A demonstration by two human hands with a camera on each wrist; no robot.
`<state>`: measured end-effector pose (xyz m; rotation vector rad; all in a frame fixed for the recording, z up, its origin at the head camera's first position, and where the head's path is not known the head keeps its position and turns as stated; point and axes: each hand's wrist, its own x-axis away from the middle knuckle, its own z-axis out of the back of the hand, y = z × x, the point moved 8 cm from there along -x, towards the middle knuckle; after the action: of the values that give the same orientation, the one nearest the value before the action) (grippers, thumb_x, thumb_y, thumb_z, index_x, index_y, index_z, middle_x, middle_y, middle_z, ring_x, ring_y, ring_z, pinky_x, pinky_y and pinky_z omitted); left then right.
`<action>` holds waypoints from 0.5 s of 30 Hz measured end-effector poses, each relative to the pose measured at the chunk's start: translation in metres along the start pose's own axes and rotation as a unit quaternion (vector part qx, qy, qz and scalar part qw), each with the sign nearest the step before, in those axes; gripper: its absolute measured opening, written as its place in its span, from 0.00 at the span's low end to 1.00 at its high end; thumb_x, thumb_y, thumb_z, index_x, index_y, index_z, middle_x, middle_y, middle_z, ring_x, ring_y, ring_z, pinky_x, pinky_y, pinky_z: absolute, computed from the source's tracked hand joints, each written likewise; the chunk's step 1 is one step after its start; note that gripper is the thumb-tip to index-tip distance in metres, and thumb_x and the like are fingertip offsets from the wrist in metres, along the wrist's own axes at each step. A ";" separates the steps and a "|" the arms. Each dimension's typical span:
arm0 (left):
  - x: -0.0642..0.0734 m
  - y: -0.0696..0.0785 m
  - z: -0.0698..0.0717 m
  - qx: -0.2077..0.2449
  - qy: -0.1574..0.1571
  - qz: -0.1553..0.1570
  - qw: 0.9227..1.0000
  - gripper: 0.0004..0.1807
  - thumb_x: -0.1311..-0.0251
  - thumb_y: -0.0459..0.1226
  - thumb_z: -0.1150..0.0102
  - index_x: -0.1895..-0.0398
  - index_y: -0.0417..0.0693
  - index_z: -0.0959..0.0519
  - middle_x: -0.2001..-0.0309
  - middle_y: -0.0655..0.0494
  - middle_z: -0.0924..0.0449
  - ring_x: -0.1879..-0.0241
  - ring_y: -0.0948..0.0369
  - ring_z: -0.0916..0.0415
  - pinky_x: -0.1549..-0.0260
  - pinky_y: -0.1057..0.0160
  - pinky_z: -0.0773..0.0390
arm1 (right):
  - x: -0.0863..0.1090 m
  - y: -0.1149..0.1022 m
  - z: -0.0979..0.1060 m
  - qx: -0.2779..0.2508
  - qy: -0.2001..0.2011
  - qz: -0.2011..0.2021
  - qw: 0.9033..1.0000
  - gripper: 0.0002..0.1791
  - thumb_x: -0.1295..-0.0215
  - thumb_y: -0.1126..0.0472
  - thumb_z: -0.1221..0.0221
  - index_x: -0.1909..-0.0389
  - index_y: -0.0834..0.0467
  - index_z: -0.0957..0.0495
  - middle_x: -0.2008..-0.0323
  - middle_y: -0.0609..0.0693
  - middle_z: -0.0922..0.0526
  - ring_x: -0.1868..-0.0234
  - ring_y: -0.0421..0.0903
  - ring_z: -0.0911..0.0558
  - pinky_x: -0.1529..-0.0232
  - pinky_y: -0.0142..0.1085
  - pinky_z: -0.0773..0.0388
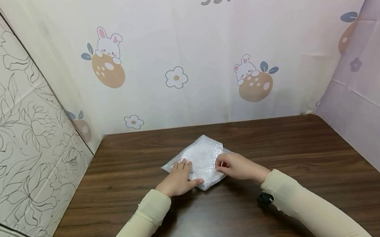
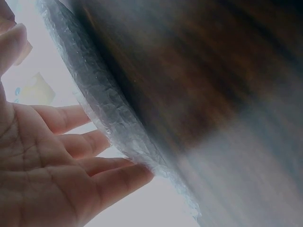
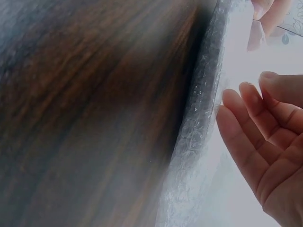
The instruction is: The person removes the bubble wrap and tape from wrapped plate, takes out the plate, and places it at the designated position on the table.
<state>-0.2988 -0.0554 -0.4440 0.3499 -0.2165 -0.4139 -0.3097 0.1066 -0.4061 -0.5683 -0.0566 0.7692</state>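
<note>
Far left: floral-patterned panel (image 1: 15, 124), rising beside the brown wooden table (image 1: 124, 216). Next, a pale sleeve, then the left hand (image 1: 179, 182), fingers spread and mostly straight, resting on the near left part of a bubble-wrapped packet (image 1: 202, 157), not gripping it. Packet lay flat mid-table, between both hands, a corner pointing away from the person. Right hand (image 1: 239, 165) at its right edge, fingers bent, thumb close to the index finger; could not tell whether they pinched the wrap. Beyond, small black object (image 1: 265, 199) by the right cuff
</note>
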 end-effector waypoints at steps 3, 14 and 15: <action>0.000 -0.001 -0.001 0.003 -0.003 0.002 1.000 0.49 0.36 0.64 0.50 0.27 0.35 0.41 0.26 0.33 0.47 0.26 0.33 0.53 0.28 0.41 0.48 | -0.001 0.000 0.001 -0.003 0.000 -0.001 1.000 0.06 0.33 0.62 0.39 0.71 0.52 0.22 0.73 0.40 0.22 0.70 0.33 0.26 0.68 0.28 0.26; -0.001 -0.002 -0.002 0.006 -0.003 0.004 1.000 0.49 0.36 0.64 0.50 0.27 0.35 0.41 0.26 0.34 0.47 0.26 0.33 0.53 0.27 0.41 0.48 | -0.003 -0.005 0.005 -0.025 0.000 -0.003 1.000 0.05 0.33 0.63 0.40 0.70 0.54 0.22 0.75 0.42 0.22 0.72 0.37 0.24 0.71 0.28 0.26; -0.001 -0.002 -0.002 0.006 -0.003 0.003 1.000 0.49 0.36 0.64 0.50 0.27 0.35 0.41 0.26 0.34 0.47 0.26 0.33 0.53 0.27 0.41 0.48 | -0.003 -0.004 0.005 -0.026 0.000 -0.003 1.000 0.05 0.32 0.63 0.40 0.70 0.54 0.22 0.75 0.42 0.22 0.72 0.37 0.24 0.71 0.28 0.26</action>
<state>-0.3002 -0.0563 -0.4469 0.3588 -0.2259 -0.4083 -0.3106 0.1040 -0.3992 -0.6167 -0.0784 0.7632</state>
